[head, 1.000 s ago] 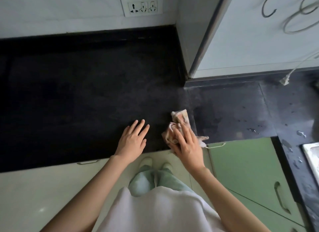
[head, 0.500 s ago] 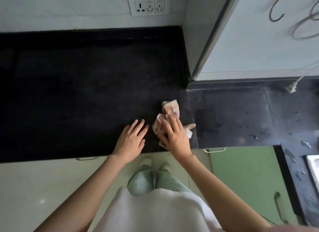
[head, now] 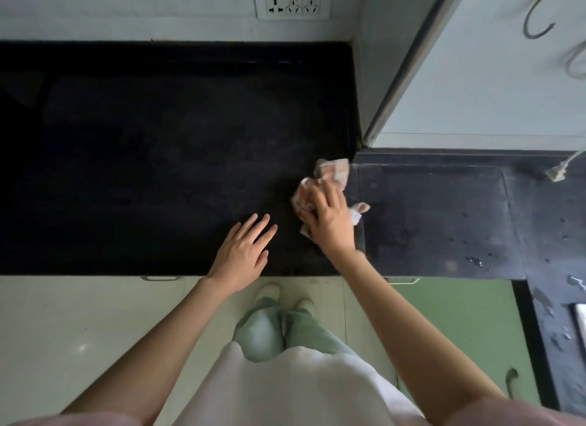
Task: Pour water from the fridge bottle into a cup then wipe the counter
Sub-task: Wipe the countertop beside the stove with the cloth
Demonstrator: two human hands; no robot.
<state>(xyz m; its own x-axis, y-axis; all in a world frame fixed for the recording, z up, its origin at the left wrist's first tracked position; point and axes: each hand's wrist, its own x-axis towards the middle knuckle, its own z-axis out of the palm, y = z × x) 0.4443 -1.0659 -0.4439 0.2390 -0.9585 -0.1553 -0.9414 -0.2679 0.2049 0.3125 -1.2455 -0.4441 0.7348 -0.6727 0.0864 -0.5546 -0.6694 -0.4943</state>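
A crumpled pink-and-white cloth lies on the black counter close to the inner wall corner. My right hand lies on top of the cloth, fingers spread over it and pressing it down onto the stone. My left hand rests flat on the counter just left of it, fingers straight, holding nothing. No bottle or cup is in view.
A white wall socket sits above the counter. A white wall block juts out at right. Water drops and a white plug lie on the right counter section. Cream and green cabinet fronts are below.
My right hand has pushed the cloth away from the counter's front edge toward the wall corner. My left hand has stayed flat in the same place.
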